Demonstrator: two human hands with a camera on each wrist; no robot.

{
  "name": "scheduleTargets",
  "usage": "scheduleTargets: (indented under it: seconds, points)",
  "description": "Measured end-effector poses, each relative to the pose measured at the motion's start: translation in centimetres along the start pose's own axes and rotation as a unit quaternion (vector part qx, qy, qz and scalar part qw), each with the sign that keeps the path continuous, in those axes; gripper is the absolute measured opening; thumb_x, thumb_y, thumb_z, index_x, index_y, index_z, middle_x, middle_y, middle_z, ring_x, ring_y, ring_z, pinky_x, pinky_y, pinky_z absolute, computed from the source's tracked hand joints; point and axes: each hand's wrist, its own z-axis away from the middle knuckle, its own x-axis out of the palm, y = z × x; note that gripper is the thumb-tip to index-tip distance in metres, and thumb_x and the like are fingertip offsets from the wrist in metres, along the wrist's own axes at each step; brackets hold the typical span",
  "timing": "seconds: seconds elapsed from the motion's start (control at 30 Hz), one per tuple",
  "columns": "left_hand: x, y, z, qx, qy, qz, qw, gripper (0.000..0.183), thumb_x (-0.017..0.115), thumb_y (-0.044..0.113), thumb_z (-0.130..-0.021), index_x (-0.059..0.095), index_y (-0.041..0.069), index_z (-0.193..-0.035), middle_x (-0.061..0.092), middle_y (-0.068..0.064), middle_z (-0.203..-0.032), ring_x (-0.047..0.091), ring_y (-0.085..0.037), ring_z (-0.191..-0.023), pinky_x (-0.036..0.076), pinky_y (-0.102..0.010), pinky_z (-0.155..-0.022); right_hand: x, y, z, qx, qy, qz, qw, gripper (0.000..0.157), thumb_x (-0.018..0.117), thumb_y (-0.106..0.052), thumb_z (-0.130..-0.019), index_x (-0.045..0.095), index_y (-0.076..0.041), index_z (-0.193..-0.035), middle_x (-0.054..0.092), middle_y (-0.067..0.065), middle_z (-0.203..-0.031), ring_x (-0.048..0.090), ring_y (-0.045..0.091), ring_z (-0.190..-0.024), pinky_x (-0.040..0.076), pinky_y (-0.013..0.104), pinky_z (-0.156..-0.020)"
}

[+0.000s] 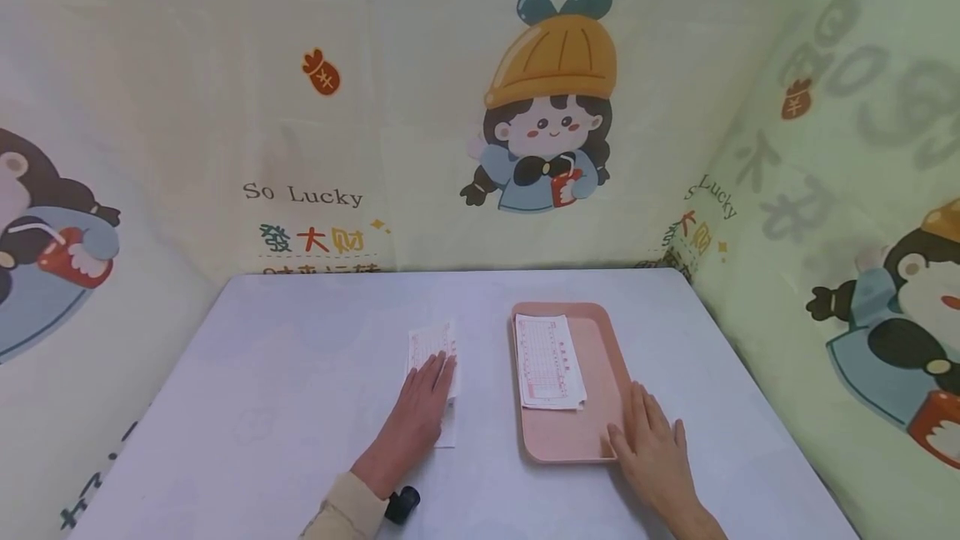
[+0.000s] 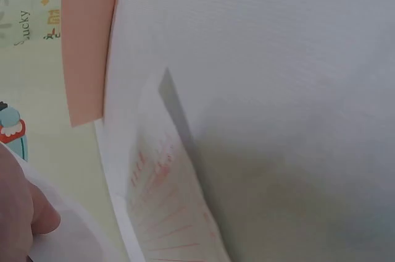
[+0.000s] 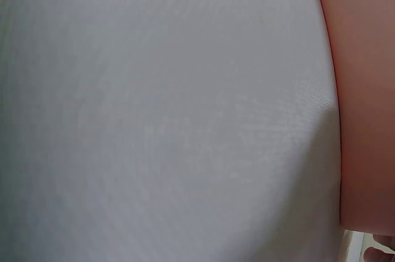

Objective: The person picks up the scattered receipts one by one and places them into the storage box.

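Note:
My left hand point(image 1: 415, 422) lies over printed paper slips point(image 1: 429, 343) on the table, its fingers extended and close together. The slips bear red lines and characters, and part of them is hidden under the hand. Another white edge shows below the palm. In the left wrist view a fingertip point(image 2: 43, 212) overlaps a pale sheet, and a printed slip point(image 2: 170, 212) stands tilted above the table. At the lower right side of the pink tray point(image 1: 592, 440), my right hand point(image 1: 656, 457) touches the rim with extended fingers, thumb nearest the corner.
A stack of similar red-printed slips point(image 1: 546, 365) lies in the tray's left part. The white table point(image 1: 285, 390) is bordered by cartoon-printed cloth walls point(image 1: 420, 132) at the back and sides. A black wrist device point(image 1: 403, 505) sits by the left sleeve.

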Motion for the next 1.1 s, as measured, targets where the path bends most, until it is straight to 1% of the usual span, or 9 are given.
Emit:
scheduleTargets:
  seconds: [0.17,0.27,0.4,0.57,0.7,0.83,0.93,1.1]
  points:
    - [-0.5,0.5,-1.0,0.004,-0.009,0.008,0.9999,0.058,0.056,0.004,-0.098,0.034,-0.001,-0.151,0.037,-0.018,-0.157,0.035,-0.034,-0.146,0.032,-0.052,-0.119,0.1,0.1,-0.1,-0.001,0.004,0.000,1.000,0.078,0.055,-0.040,-0.097,0.024,0.003,-0.154,0.035,0.032,-0.151,0.033,0.048,-0.140,0.018,0.080,-0.105]
    - [-0.9,0.8,-1.6,0.013,-0.010,-0.004,0.9999,0.057,0.053,0.002,-0.099,0.033,0.000,-0.152,0.036,-0.017,-0.158,0.033,-0.033,-0.147,0.032,-0.051,-0.120,0.0,0.0,-0.1,0.003,-0.005,0.001,1.000,0.078,0.053,-0.041,-0.098,0.022,0.003,-0.155,0.034,0.031,-0.153,0.032,0.048,-0.141,0.016,0.080,-0.106]
    - [-1.2,1.2,-2.4,0.031,-0.002,-0.019,0.9993,0.056,0.053,0.001,-0.099,0.034,0.000,-0.152,0.037,-0.017,-0.158,0.034,-0.033,-0.147,0.032,-0.051,-0.119,-0.1,0.0,-0.1,0.007,-0.013,0.003,1.000,0.078,0.052,-0.041,-0.099,0.021,0.003,-0.155,0.032,0.030,-0.154,0.030,0.048,-0.142,0.015,0.080,-0.107]
    - [-1.5,1.7,-3.2,0.040,-0.001,-0.028,0.9988,0.056,0.051,-0.001,-0.099,0.033,0.000,-0.152,0.036,-0.017,-0.158,0.034,-0.033,-0.147,0.032,-0.051,-0.120,-0.1,0.0,-0.1,0.004,-0.011,-0.001,1.000,0.077,0.053,-0.040,-0.099,0.022,0.003,-0.155,0.033,0.030,-0.154,0.030,0.047,-0.142,0.015,0.080,-0.107]
    - [-1.7,2.2,-3.7,0.045,-0.003,-0.034,0.9984,0.059,0.053,-0.001,-0.098,0.032,0.001,-0.153,0.035,-0.017,-0.159,0.033,-0.032,-0.148,0.031,-0.050,-0.120,-0.1,0.0,-0.1,-0.001,-0.006,-0.004,1.000,0.077,0.053,-0.040,-0.099,0.022,0.003,-0.155,0.034,0.030,-0.153,0.031,0.047,-0.142,0.016,0.080,-0.107]
    - [-1.9,2.6,-4.0,0.064,0.013,-0.056,0.9963,0.060,0.058,-0.001,-0.095,0.035,0.000,-0.151,0.038,-0.018,-0.157,0.037,-0.032,-0.146,0.034,-0.048,-0.119,-0.1,0.1,-0.1,-0.006,0.002,-0.006,1.000,0.076,0.054,-0.039,-0.098,0.024,0.003,-0.154,0.035,0.030,-0.152,0.032,0.047,-0.141,0.017,0.080,-0.106]
    - [-1.9,3.0,-4.4,0.077,0.025,-0.067,0.9944,0.058,0.057,-0.001,-0.095,0.037,-0.001,-0.150,0.040,-0.018,-0.155,0.039,-0.032,-0.144,0.036,-0.048,-0.118,-0.2,0.0,-0.1,-0.007,0.004,-0.006,1.000,0.076,0.055,-0.038,-0.098,0.025,0.003,-0.154,0.036,0.030,-0.151,0.033,0.047,-0.140,0.017,0.080,-0.106]
    - [-2.0,3.6,-5.1,0.081,0.015,-0.053,0.9952,0.056,0.051,-0.001,-0.098,0.035,-0.001,-0.151,0.038,-0.018,-0.156,0.036,-0.032,-0.146,0.033,-0.048,-0.119,-0.3,0.0,0.0,-0.002,-0.003,-0.005,1.000,0.077,0.054,-0.039,-0.098,0.024,0.003,-0.154,0.035,0.031,-0.152,0.032,0.047,-0.141,0.016,0.080,-0.106]
